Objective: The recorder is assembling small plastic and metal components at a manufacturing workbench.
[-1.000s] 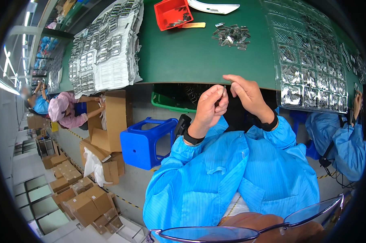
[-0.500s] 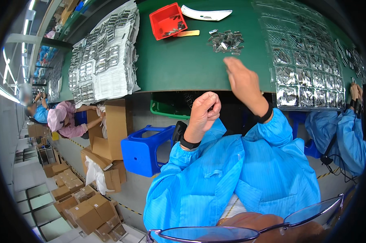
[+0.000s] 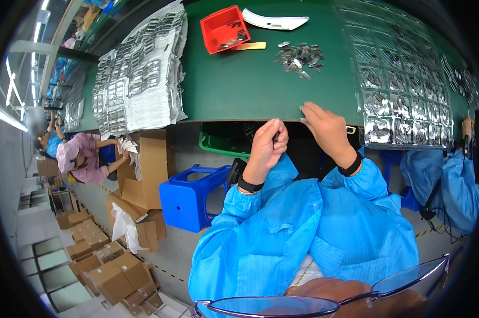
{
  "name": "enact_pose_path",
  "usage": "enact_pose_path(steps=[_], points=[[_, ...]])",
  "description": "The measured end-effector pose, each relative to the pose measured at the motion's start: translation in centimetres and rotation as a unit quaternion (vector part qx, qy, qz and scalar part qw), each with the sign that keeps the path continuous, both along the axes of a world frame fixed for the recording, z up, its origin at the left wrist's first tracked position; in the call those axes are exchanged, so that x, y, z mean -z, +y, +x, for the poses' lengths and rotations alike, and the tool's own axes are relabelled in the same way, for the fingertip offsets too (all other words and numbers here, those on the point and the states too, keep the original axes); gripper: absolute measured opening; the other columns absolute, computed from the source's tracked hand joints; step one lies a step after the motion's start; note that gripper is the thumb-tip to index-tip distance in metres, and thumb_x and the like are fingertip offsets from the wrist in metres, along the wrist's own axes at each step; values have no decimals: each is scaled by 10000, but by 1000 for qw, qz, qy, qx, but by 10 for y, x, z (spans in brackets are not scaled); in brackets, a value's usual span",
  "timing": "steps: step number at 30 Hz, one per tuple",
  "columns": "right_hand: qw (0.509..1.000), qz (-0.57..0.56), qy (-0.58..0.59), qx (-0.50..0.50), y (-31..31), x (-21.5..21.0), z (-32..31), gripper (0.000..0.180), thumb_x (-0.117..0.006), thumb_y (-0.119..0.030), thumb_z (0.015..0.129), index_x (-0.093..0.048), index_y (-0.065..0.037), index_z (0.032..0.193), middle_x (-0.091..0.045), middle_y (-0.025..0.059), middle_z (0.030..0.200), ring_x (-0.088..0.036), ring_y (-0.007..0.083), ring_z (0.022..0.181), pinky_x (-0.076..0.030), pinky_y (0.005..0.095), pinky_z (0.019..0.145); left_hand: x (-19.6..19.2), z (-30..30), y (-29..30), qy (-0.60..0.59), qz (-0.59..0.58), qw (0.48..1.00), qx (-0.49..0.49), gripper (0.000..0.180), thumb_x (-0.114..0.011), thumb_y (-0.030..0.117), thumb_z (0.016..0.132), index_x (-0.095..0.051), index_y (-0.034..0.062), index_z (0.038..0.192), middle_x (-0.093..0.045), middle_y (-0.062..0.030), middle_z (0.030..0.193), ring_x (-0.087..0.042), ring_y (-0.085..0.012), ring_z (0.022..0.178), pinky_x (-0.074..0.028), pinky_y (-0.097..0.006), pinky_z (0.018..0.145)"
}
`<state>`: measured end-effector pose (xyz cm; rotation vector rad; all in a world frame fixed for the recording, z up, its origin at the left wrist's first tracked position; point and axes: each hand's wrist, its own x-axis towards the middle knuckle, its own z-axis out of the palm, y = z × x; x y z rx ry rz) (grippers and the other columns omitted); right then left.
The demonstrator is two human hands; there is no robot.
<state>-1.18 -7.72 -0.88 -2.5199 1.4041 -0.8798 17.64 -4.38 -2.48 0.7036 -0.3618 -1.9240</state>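
Left hand (image 3: pixel 267 144) fingers clenched on small dark part, barely visible. Right hand (image 3: pixel 329 129) fingers pinched thin silvery metal piece (image 3: pixel 303 111) at green desk (image 3: pixel 234 79) near edge.

factory assembly line: green workbench (image 3: pixel 239 85), part trays (image 3: pixel 403 90), cartons (image 3: pixel 112 273).

Bright, even workshop light from ceiling tubes (image 3: pixel 6 114) at far left; glare on foil trays (image 3: pixel 403 90); strong fisheye bending, dark vignette rim; eyeglasses (image 3: pixel 324 297) blurred.
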Motion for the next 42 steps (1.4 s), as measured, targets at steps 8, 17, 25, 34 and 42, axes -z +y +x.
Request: enact_pose_path(steps=[8, 17, 25, 34, 42], points=[[990, -111, -62, -54, 14, 19, -4, 278, -591, 45, 696, -628, -3, 968, -643, 143, 952, -627, 297, 838, -506, 376, 725, 12, -20, 2, -52, 50, 995, 64, 186, -545, 207, 906, -552, 41, 820, -424, 19, 596, -314, -29, 448, -194, -170, 371], [959, 21, -249, -132, 23, 7, 10, 438, -634, 70, 795, -526, 7, 1215, -637, 93, 798, -572, 131, 655, -456, 238, 593, 8, -19, 13, 1, 23, 996, 89, 257, -544, 274, 920, -513, 73, 764, -457, 16, 607, -319, -9, 438, -196, -149, 352], [827, 282, -462, -152, 16, 1, 21, 380, -566, 86, 834, -513, 31, 1207, -639, 135, 970, -587, 104, 801, -469, 206, 678, -12, -14, 18, 31, 17, 997, 61, 162, -519, 189, 921, -533, 29, 903, -435, 2, 634, -323, -20, 463, -217, -155, 376], [736, 395, -537, -117, 12, -9, 16, 240, -524, -2, 894, -556, 21, 1131, -652, 118, 952, -550, 60, 682, -427, 179, 568, -14, -10, 18, 43, 0, 997, 61, 196, -490, 201, 930, -457, 56, 802, -439, -16, 635, -331, -33, 468, -223, -155, 372], [709, 441, -540, -111, 13, -9, 11, 258, -584, 22, 839, -579, 0, 1096, -635, 59, 893, -536, 33, 674, -379, 148, 515, -14, -18, 24, -71, -37, 996, 35, 170, -493, 185, 939, -501, 35, 859, -481, -29, 650, -344, -26, 467, -233, -159, 376]])
